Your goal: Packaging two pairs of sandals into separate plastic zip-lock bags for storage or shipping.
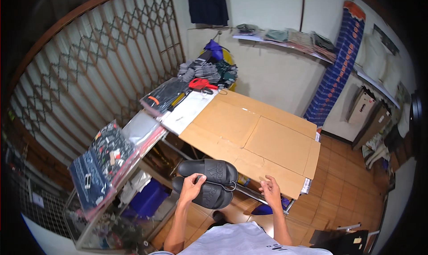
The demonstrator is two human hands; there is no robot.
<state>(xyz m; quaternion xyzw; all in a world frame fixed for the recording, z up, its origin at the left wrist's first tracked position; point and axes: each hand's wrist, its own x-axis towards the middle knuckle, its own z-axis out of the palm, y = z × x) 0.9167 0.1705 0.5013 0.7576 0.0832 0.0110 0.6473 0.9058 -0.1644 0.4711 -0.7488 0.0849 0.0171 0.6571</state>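
Note:
My left hand (191, 188) grips a pair of black rubber slide sandals (214, 197) by their side, thumb on top. The two sandals lie side by side, soles down, with raised designs on their wide straps and a small dark loop at their right. They are held at the near edge of a cardboard-topped table (276, 146), partly over the gap below it. My right hand (270, 192) is open beside the table's near edge, right of the sandals, fingers slightly curled and apart, holding nothing.
Left stands a glass counter (107, 224) with bagged clothes (111, 157). At the table's far left are a red tool (200, 84) and piled grey textiles (205, 72). Wall shelves (285, 43), a tall blue roll (332, 67) and a folding metal gate (89, 54) surround the tiled floor (339, 197).

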